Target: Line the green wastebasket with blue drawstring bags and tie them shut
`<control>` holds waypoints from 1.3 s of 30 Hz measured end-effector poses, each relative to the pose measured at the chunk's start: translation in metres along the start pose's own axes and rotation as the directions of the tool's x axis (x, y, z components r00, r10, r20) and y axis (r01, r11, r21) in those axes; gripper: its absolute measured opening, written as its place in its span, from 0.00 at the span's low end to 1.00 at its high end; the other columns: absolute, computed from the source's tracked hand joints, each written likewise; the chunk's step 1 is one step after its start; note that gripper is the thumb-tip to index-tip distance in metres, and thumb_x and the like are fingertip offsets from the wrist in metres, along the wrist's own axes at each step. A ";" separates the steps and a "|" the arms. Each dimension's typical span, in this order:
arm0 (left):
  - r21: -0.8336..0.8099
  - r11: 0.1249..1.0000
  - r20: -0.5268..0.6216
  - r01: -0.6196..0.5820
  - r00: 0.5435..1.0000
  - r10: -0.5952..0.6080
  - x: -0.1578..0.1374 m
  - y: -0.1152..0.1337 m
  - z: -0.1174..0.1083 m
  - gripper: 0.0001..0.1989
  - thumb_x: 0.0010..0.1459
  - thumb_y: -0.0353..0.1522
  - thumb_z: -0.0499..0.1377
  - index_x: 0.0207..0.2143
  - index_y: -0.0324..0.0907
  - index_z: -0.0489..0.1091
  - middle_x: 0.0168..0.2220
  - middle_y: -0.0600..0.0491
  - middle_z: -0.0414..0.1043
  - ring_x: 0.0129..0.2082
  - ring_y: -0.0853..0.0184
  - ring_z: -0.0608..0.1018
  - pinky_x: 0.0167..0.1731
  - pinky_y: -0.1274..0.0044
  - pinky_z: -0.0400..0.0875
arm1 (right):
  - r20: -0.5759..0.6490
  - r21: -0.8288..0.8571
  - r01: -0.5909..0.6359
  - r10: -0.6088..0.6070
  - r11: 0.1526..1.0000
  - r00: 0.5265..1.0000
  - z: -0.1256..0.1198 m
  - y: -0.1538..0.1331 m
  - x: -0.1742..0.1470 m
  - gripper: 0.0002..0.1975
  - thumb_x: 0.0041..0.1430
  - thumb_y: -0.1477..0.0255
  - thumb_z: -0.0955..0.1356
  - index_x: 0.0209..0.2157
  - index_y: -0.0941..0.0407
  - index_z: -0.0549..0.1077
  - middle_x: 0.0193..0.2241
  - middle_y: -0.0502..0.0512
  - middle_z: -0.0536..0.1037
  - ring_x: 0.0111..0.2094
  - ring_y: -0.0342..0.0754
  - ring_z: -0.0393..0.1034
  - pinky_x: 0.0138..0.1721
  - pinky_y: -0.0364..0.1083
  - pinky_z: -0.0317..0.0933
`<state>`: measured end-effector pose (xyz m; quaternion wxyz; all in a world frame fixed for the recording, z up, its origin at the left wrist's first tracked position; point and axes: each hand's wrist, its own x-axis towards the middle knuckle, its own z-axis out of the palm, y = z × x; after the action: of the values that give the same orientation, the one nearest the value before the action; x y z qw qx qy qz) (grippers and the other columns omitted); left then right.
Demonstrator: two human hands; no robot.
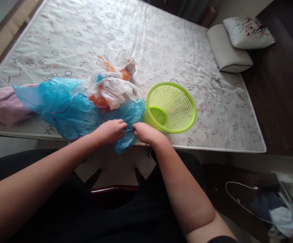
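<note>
Near the front edge of the mattress my left hand [112, 131] and my right hand [144, 132] are close together, fingers curled in on a thin blue plastic bag [132, 113]. Part of this bag spreads out beyond my hands, and a crumpled end hangs down between them. My fingertips are partly hidden. To the left lies a larger heap of blue plastic bags [70, 113]. Behind it are crumpled white plastic bags [120, 89] with orange print. Just right of my right hand, a lime-green plastic basket [192, 118] leans with its mouth tilted toward me.
The mattress [219, 131] has a white cover printed with letters. A pink cloth [12, 107] lies at its left edge. Two pillows, one plain [227, 50] and one patterned [249, 32], are at the far right. A white cable [234, 197] runs low on the right.
</note>
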<state>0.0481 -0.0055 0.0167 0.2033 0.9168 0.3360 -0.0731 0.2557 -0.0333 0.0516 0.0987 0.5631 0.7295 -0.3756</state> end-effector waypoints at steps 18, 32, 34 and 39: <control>0.129 0.916 0.025 0.379 0.922 -0.386 -0.008 -0.024 -0.007 0.20 0.67 0.30 0.52 0.55 0.35 0.77 0.53 0.31 0.70 0.55 0.42 0.74 0.50 0.59 0.74 | 0.073 -0.012 -0.106 0.106 0.994 0.992 0.013 -0.001 0.003 0.13 0.64 0.79 0.65 0.44 0.58 0.80 0.48 0.69 0.82 0.47 0.60 0.79 0.51 0.55 0.71; -0.114 0.958 -0.035 0.262 0.963 -0.268 0.001 -0.019 -0.003 0.21 0.69 0.33 0.50 0.54 0.45 0.80 0.55 0.45 0.79 0.51 0.55 0.82 0.53 0.70 0.75 | 0.038 -0.051 -0.287 0.289 0.957 0.957 0.046 -0.023 0.025 0.25 0.72 0.62 0.63 0.62 0.62 0.74 0.64 0.74 0.69 0.65 0.70 0.66 0.61 0.62 0.66; -0.156 0.955 -0.043 0.251 0.965 -0.260 0.001 -0.018 -0.004 0.20 0.70 0.35 0.50 0.53 0.45 0.80 0.55 0.46 0.80 0.52 0.55 0.82 0.55 0.70 0.74 | -0.006 -0.034 -0.260 0.260 0.965 0.966 0.046 -0.027 0.025 0.24 0.72 0.62 0.64 0.60 0.62 0.75 0.61 0.73 0.72 0.64 0.69 0.67 0.60 0.62 0.67; -0.355 0.885 -0.002 0.300 0.947 -0.321 0.004 -0.027 -0.003 0.20 0.69 0.38 0.52 0.50 0.44 0.81 0.52 0.47 0.83 0.53 0.55 0.82 0.57 0.71 0.73 | -0.179 0.135 -0.109 0.132 0.985 0.975 0.045 -0.039 0.024 0.22 0.71 0.64 0.64 0.58 0.60 0.76 0.60 0.70 0.74 0.58 0.62 0.72 0.62 0.56 0.67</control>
<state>0.0337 0.0165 0.0095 0.3387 0.8020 0.4919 -0.0158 0.2003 -0.0479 0.0234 0.0170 0.6442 0.6752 -0.3589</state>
